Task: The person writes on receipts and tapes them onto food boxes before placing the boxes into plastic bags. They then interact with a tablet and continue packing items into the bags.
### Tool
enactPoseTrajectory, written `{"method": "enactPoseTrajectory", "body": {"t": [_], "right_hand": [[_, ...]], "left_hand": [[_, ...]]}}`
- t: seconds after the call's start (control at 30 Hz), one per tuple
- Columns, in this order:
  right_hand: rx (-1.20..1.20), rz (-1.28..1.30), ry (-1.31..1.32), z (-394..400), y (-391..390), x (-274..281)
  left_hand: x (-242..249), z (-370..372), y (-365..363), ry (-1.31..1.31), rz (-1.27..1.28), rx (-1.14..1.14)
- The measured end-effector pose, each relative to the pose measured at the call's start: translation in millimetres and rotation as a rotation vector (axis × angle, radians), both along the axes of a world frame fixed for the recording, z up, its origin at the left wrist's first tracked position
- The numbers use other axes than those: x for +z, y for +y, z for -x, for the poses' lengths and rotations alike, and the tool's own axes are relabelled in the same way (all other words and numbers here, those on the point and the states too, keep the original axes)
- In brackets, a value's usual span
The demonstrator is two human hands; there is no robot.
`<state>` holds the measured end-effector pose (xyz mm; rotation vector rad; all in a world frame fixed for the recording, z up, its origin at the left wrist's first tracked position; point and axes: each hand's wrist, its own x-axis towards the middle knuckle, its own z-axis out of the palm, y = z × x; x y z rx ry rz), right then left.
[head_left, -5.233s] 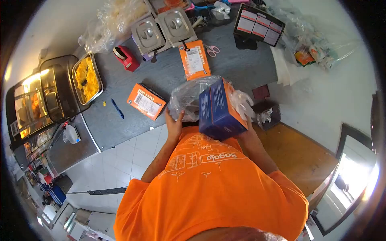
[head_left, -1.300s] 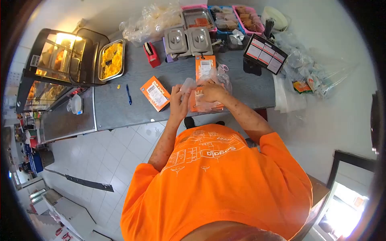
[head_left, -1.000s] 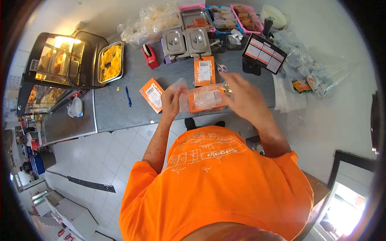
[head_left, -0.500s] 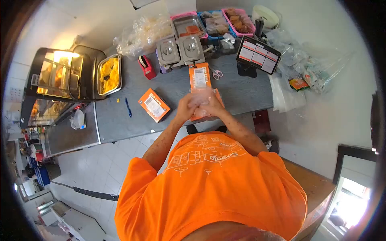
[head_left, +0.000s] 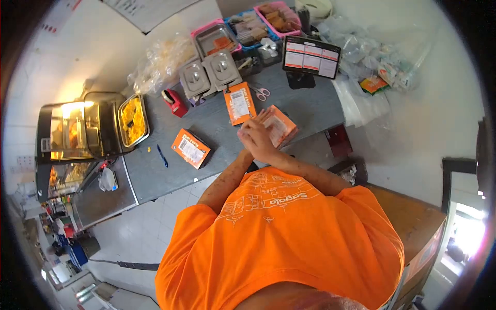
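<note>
My two hands meet over the front edge of the counter, crossing each other. My right hand lies over my left, its fingers bent at the left hand's side around what looks like thin clear plastic. Partly covered by it, my left hand has its fingers stretched out toward an orange box with a clear-looking top panel. Another orange box, with a white printed label, lies just beyond the hands. To their left sits a third labelled orange box.
Scissors, a tablet, lidded steel containers, a red tape dispenser and a blue pen are on the counter. A tray of yellow food adjoins a lit display case. Plastic bags lie right.
My hands have shifted from side by side to overlapping, with my right hand over my left. The orange box behind them is more exposed. The whole view has turned slightly.
</note>
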<state>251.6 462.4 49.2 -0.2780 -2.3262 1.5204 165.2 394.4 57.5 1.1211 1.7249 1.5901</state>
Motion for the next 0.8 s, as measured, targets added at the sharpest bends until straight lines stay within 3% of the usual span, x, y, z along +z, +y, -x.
{"method": "enactPoseTrajectory", "body": {"t": [0.07,0.13,0.2,0.27,0.33,0.37,0.43,0.47,0.53,0.57,0.6,0.67,0.7,0.73,0.77,0.8], "right_hand": [[0.203,-0.087,0.242,-21.4,9.6,21.7],[0.234,-0.041,0.221,-54.8,22.0,82.5],[0.036,-0.165,0.179,-85.3,53.7,88.7],[-0.191,-0.41,0.406,-107.4,105.2,51.8],[-0.219,-0.776,0.151,-130.8,152.0,28.2],[-0.216,-0.768,0.157,-129.7,163.1,23.3],[-0.202,-0.831,0.449,-122.8,176.5,13.9],[-0.207,-0.815,0.45,-112.3,178.7,10.5],[-0.282,-0.725,0.828,-86.7,182.3,6.8],[-0.247,-0.763,0.847,-81.4,187.9,8.6],[-0.245,-0.756,0.855,-72.4,185.7,10.0],[-0.104,-0.304,0.86,-46.7,167.4,13.3],[-0.098,-0.297,0.864,-39.3,153.4,5.4],[0.09,0.094,0.664,-34.9,131.3,-13.7],[0.274,0.47,0.444,-31.6,109.1,-31.3],[0.455,0.829,0.199,-28.4,91.7,-37.7]], "left_hand": [[2.1,-7.3,16.2,-0.175,-0.056,0.025],[6.7,-11.8,30.4,-0.345,-0.112,0.069],[14.5,-15.0,42.5,-0.511,-0.17,0.12],[29.7,-14.3,54.9,-0.586,-0.209,0.152],[59.7,-11.7,53.9,-0.951,-0.272,0.216],[78.8,-15.0,56.5,-0.943,-0.269,0.224],[109.6,-22.1,57.2,-1.054,-0.279,0.169],[108.5,-20.9,52.8,-1.048,-0.266,0.176],[105.4,-15.7,42.5,-1.211,-0.208,0.085],[110.1,-15.3,40.3,-1.203,-0.204,0.092],[116.2,-14.0,37.7,-1.091,-0.1,0.152],[131.5,-9.4,25.0,-0.976,0.001,0.222],[141.3,-5.0,14.0,-0.295,0.227,0.317],[152.5,2.2,5.4,0.396,0.433,0.38],[167.5,11.6,2.7,0.4,0.431,0.385],[184.0,21.0,1.0,0.695,0.743,0.29]]}}
